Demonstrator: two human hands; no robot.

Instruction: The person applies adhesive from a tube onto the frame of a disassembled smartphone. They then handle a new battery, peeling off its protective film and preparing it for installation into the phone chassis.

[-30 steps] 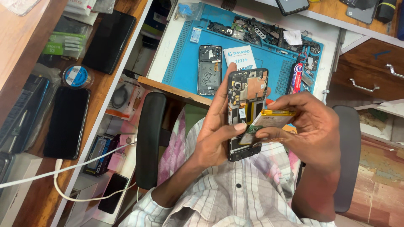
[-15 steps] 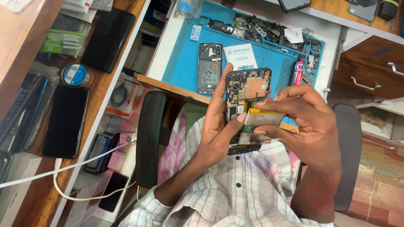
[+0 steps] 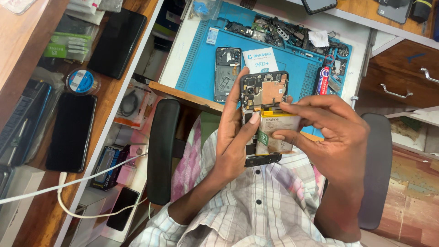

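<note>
I hold an opened smartphone [image 3: 264, 93] with its back cover off, circuit board and copper shield exposed, above my lap. My left hand [image 3: 235, 139] grips the phone's left side, thumb pressed on the lower middle. My right hand [image 3: 327, 132] pinches the white battery [image 3: 275, 132], which sits tilted, partly lifted out of the phone's frame. A small green pull tab [image 3: 263, 138] shows by the battery's left edge.
A blue work mat [image 3: 201, 59] on the white bench carries a second opened phone frame [image 3: 227, 73], a white card [image 3: 259, 59], a red tube [image 3: 323, 81] and several small parts. Dark phones [image 3: 72, 130] lie on the wooden shelf at left. Chair armrests flank me.
The battery has come further up out of the phone frame, pulled by my right hand's fingers. The phone has shifted slightly right and up in view.
</note>
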